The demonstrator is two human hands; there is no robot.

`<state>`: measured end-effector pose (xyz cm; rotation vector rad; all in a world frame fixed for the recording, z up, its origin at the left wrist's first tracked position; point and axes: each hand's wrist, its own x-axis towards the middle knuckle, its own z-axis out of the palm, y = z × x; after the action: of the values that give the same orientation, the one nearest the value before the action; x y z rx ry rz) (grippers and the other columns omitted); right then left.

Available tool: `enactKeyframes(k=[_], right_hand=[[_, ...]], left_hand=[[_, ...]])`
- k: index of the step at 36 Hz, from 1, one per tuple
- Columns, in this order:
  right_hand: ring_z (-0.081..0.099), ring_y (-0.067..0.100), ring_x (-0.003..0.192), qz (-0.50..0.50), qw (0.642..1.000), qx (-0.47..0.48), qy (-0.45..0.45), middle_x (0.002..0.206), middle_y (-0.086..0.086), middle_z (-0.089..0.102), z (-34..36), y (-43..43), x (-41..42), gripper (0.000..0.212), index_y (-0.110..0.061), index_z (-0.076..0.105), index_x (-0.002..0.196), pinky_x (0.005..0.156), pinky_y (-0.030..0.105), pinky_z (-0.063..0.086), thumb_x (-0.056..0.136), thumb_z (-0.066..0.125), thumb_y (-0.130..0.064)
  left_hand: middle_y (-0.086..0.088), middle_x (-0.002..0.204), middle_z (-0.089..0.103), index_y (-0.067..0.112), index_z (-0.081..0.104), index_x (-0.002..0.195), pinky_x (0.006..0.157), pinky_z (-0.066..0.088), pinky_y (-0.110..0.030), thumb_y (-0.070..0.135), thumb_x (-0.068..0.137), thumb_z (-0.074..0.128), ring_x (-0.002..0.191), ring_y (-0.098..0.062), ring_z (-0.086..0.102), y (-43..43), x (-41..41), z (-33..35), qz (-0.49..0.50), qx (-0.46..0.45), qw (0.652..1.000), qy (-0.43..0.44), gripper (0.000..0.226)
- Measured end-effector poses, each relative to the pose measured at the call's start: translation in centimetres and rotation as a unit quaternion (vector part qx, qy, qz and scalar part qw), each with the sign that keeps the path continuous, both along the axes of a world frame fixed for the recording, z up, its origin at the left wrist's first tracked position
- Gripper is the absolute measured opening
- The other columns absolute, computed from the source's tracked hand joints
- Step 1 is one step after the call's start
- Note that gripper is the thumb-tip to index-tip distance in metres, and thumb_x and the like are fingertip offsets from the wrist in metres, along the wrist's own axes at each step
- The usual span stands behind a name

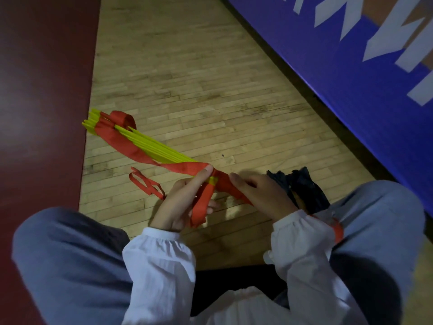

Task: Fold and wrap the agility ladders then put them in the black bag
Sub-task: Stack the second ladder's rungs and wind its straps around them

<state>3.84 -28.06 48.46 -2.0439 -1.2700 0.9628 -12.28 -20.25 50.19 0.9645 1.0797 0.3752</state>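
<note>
Nearest the camera, two white sleeves (159, 266) are seen between raised knees (58, 254) in grey trousers; the person is seated on a wooden floor (187, 66). A scrap of red is visible at the right cuff, but what it is cannot be told.

Just beyond the cuffs, the near end of the folded ladder (164, 158) is gripped by the left hand (185, 202): the thumb is pressed on top of the red strap (131, 144) where it crosses the bundle, and the fingers are curled underneath. A length of strap hangs down across that palm. Just right of it, the strap is pinched by the right hand (260, 195), whose fingers are curled over it; from the bundle the strap runs slanting down under this hand.

The yellow rungs (150, 146) are gathered side by side into one bundle, which stretches away to the left, its far end resting on the floor. The strap is laid diagonally along the bundle and loops at the far end. A loose loop (145, 184) of strap lies on the boards beside the left hand.

The black bag (304, 188) lies crumpled on the floor just behind the right hand, by the right knee.

Farther off, the boards are bordered on the left by a dark red area (35, 90) and on the right by a blue panel (351, 66) with white lettering.
</note>
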Motion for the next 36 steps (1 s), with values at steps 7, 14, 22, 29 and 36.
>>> enactKeyframes(k=[7, 14, 22, 29, 36], right_hand=[[0.064, 0.012, 0.082, -0.024, 1.000, 0.017, -0.008, 0.086, -0.005, 0.068, -0.1, 0.1, 0.0, 0.075, -0.026, 0.067, 0.097, 0.084, 0.041, 0.052, 0.071, 0.031, -0.086], [0.059, 0.012, 0.095, -0.056, 0.998, 0.038, -0.014, 0.101, -0.008, 0.061, -0.2, 0.2, -0.2, 0.054, -0.021, 0.061, 0.114, 0.086, 0.033, 0.048, 0.083, 0.050, -0.064], [0.056, 0.017, 0.104, -0.076, 0.994, 0.068, -0.030, 0.104, -0.007, 0.054, -1.0, 0.6, -0.8, 0.053, -0.017, 0.061, 0.114, 0.093, 0.039, 0.047, 0.077, 0.067, -0.055], [0.057, 0.014, 0.097, -0.088, 0.990, 0.105, -0.036, 0.101, -0.006, 0.059, -1.2, 1.0, -1.2, 0.049, -0.021, 0.063, 0.105, 0.089, 0.039, 0.049, 0.069, 0.078, -0.051], [0.058, 0.010, 0.099, -0.051, 0.995, 0.079, 0.020, 0.106, -0.005, 0.062, -0.6, 0.8, -0.7, 0.040, -0.022, 0.064, 0.107, 0.083, 0.025, 0.046, 0.078, 0.072, -0.049]], left_hand=[[-0.017, 0.099, 0.073, -0.002, 0.064, 0.109, 0.046, 0.052, -0.023, 0.061, 0.063, 0.065, 0.058, -0.021, 0.064, 0.2, -0.3, -0.2, -0.019, -0.022, 0.999, -0.014, 0.078], [-0.017, 0.101, 0.073, -0.002, 0.063, 0.111, 0.048, 0.049, -0.023, 0.061, 0.059, 0.069, 0.061, -0.022, 0.059, 0.4, -0.4, -0.1, -0.020, -0.034, 0.999, -0.024, 0.082], [-0.011, 0.078, 0.071, 0.001, 0.064, 0.095, 0.039, 0.047, -0.020, 0.039, 0.084, 0.065, 0.046, -0.017, 0.059, 0.3, -0.1, 0.0, 0.028, -0.028, 0.999, -0.024, 0.039], [-0.019, 0.074, 0.063, 0.001, 0.066, 0.072, 0.039, 0.039, -0.019, 0.031, 0.092, 0.057, 0.045, -0.019, 0.050, 0.4, -0.2, -0.5, 0.063, -0.028, 0.998, -0.011, 0.037], [-0.014, 0.052, 0.059, -0.002, 0.067, 0.078, 0.037, 0.039, -0.018, 0.033, 0.091, 0.057, 0.038, -0.017, 0.047, 0.2, -0.7, -0.7, 0.043, 0.002, 0.999, 0.007, 0.039]])
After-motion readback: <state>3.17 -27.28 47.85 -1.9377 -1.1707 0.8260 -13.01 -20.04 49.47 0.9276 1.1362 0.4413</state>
